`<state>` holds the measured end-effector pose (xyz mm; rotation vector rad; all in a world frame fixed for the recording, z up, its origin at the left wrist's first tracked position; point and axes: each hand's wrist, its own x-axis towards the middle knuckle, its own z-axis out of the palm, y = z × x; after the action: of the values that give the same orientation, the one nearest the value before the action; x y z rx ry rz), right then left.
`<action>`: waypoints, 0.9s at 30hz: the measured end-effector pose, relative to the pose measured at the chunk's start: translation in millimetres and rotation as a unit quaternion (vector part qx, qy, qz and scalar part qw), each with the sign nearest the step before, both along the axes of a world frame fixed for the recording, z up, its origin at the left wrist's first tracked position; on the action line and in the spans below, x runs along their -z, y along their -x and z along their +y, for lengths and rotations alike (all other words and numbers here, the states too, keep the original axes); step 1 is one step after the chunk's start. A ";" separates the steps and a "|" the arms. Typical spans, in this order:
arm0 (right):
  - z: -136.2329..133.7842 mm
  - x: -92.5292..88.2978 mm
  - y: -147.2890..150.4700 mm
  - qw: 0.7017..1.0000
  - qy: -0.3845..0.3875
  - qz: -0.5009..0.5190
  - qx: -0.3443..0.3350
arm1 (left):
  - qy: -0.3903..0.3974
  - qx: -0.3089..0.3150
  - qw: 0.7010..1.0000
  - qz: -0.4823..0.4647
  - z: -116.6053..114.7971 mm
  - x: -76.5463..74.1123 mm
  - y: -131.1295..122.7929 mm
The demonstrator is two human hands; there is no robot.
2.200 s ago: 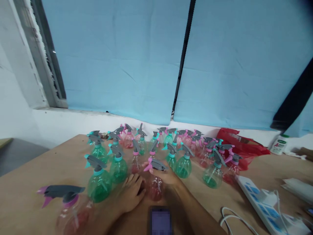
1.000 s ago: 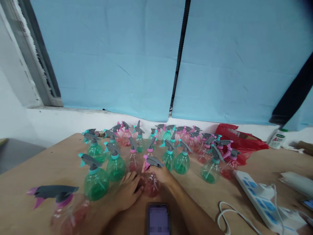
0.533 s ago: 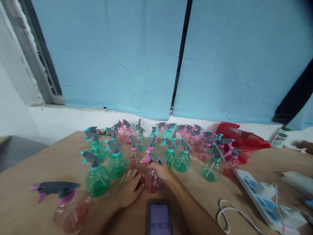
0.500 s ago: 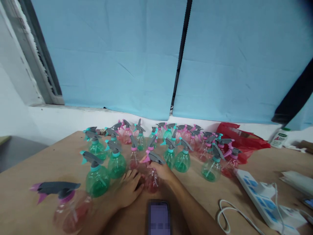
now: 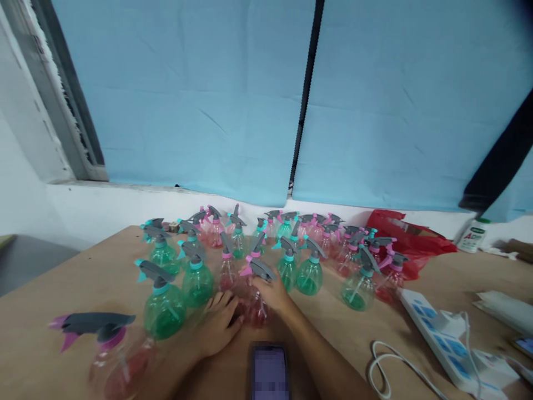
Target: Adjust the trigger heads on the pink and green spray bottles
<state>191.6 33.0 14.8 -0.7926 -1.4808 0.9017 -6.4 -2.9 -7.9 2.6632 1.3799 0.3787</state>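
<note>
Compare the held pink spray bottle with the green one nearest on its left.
The pink translucent plastic spray bottle has a pink collar; the green translucent plastic spray bottle has a teal one. The right hand grips the pink one; the green one stands untouched. Both have round bodies and grey spray heads.

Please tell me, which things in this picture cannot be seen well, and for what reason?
Head view only.
Phone: screen blurred, unreadable.
Pink spray bottle: body largely covered by the right hand, closed about its neck, and the open left hand beside it.
Nearest pink bottle: blurred, outline unclear.
White bottle: label too small to read.
Flat device: cut off by the right edge.
</note>
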 end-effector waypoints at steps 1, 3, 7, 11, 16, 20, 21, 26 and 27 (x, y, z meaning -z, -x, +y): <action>-1.1 2.6 -0.8 1.000 -0.014 0.008 0.007 | -0.001 -0.002 1.000 0.003 0.5 1.3 -0.1; -5.0 7.1 -1.7 0.998 -0.048 0.030 0.020 | -0.006 -0.011 1.000 0.010 2.5 6.7 0.1; -12.7 11.0 -0.8 0.994 -0.076 0.060 0.050 | -0.027 -0.025 0.999 0.013 7.5 20.2 2.3; -9.3 -0.3 -7.1 0.987 -0.102 -0.010 0.121 | -0.011 -0.014 1.000 0.004 5.8 15.6 3.6; -3.2 -43.5 -38.8 0.961 -0.177 -0.139 0.159 | 0.022 0.000 1.000 -0.002 -1.8 -4.6 1.9; -15.0 -82.8 -71.4 0.923 -0.140 -0.343 0.105 | 0.031 -0.001 1.000 -0.001 -4.1 -10.5 -0.7; -19.5 -90.0 -79.4 0.911 -0.128 -0.379 0.101 | 0.034 -0.003 0.999 0.001 -4.1 -10.7 -1.1; -36.9 -105.8 -120.2 0.884 -0.074 -0.451 0.100 | 0.030 -0.001 1.000 0.008 -1.3 -5.0 1.0; -38.3 -105.8 -128.2 0.882 -0.066 -0.454 0.106 | 0.020 0.006 1.000 0.003 -0.4 -2.9 2.2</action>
<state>319.8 -5.3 120.6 -1.3450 -2.1660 0.2227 -8.6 -3.3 -5.0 2.6414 1.3586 0.3389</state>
